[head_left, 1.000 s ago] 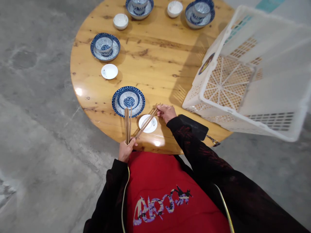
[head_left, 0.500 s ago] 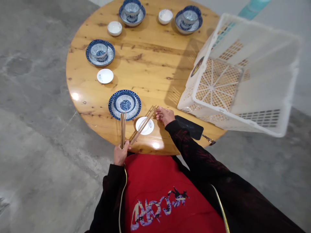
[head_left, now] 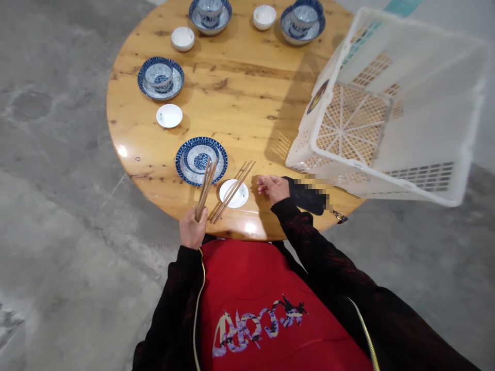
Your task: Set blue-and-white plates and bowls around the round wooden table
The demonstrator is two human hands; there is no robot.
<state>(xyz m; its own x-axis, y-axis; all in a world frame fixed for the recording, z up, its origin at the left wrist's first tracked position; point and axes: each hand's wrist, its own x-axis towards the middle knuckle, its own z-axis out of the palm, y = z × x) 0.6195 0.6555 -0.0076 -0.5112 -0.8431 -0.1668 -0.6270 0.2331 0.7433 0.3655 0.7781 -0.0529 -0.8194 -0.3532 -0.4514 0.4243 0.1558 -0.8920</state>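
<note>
My left hand (head_left: 193, 226) is closed around a bundle of wooden chopsticks (head_left: 206, 188) at the near table edge, their tips slanting up in front of a blue-and-white plate (head_left: 180, 169). On that plate sits a matching bowl (head_left: 200, 157). Several more chopsticks (head_left: 232, 193) lie slantwise across a small white dish (head_left: 240, 197) and touch neither hand. To the right of this dish, my right hand (head_left: 274, 188) is held with fingers loosely bent and apart, nothing visible in them. A black phone (head_left: 305, 197) lies just beside it.
A large white plastic crate (head_left: 348, 175) stands on the right of the round wooden table (head_left: 232, 103). Around the far and left edge are blue-patterned bowls on plates (head_left: 160, 77) and small white bowls (head_left: 169, 116). A strap with a metal clip (head_left: 340, 216) hangs near the phone.
My right hand has drawn back to the right, away from the tips of the chopsticks on the dish. The bundle in my left hand has tilted to the right.
</note>
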